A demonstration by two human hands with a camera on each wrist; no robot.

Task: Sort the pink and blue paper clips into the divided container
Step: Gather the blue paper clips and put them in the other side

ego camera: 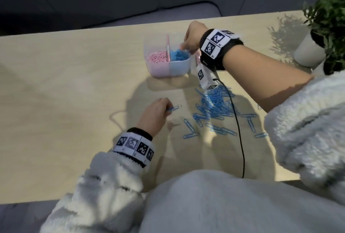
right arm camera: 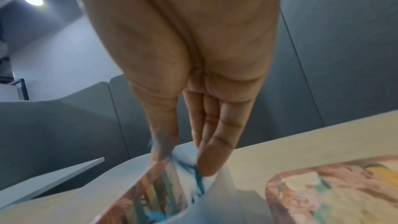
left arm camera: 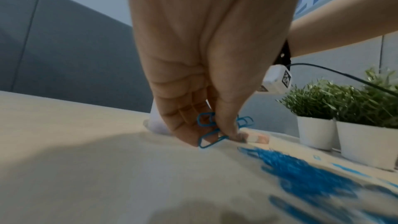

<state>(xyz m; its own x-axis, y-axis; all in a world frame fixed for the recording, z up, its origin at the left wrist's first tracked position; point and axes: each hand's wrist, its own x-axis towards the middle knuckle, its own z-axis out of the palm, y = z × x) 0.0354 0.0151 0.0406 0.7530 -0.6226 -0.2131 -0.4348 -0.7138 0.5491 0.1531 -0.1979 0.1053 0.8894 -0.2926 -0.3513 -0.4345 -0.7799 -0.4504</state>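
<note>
Two compartments split the divided container (ego camera: 168,68), a translucent tub sitting upper centre of the head view on the pale wooden surface (ego camera: 65,102): I saw pink paper clips (ego camera: 157,57) heaped in its left half and blue paper clips (ego camera: 48,55) in the right, a pink divider between them. My right hand (ego camera: 193,36) hung over the blue half, fingers straight and pointing down into it; from the right wrist view I could not tell whether the blurred blue bits at the fingertips (right arm camera: 206,163) were pinched or falling free. My left hand (ego camera: 155,113), lower centre of the head view, pinched a few blue clips (left arm camera: 207,132) between thumb and curled fingers, down against the surface. A loose blue pile (ego camera: 214,107) lay just right of that hand, with single thin wire clips scattered around its edges. Potted plants (ego camera: 328,27) stood at the upper right corner.
</note>
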